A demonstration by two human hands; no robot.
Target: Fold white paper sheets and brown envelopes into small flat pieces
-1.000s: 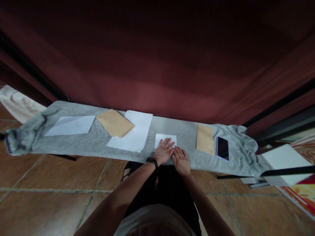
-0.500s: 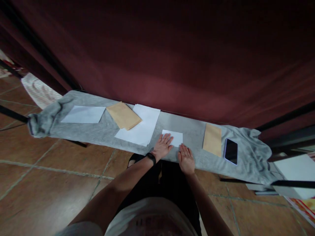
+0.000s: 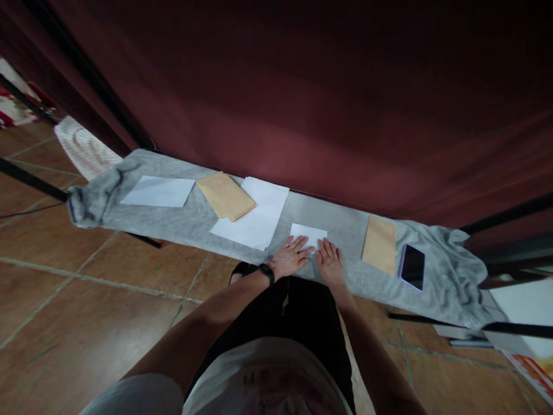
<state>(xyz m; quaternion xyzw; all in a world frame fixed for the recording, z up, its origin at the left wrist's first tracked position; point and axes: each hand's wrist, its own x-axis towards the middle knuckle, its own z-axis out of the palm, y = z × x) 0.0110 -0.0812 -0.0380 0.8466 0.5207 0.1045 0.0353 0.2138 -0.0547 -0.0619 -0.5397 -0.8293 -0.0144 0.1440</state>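
We see left hand [image 3: 290, 258] and right hand [image 3: 330, 262] spread flat, gripping nothing, fingertips on small white paper [image 3: 309, 232] near bench [image 3: 345, 230] front edge, middle; probably pinning it flat.

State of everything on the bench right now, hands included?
folded paper: folded small, lying flat
left hand: open, flat on folded paper
right hand: open, flat, fingertips at paper's corner
large white sheet: unfolded, flat
far-left sheet: unfolded, flat
left envelope: overlaps large white sheet
right envelope: flat, alone
phone: face up, screen dark
grey cloth: spread, bunched at both ends
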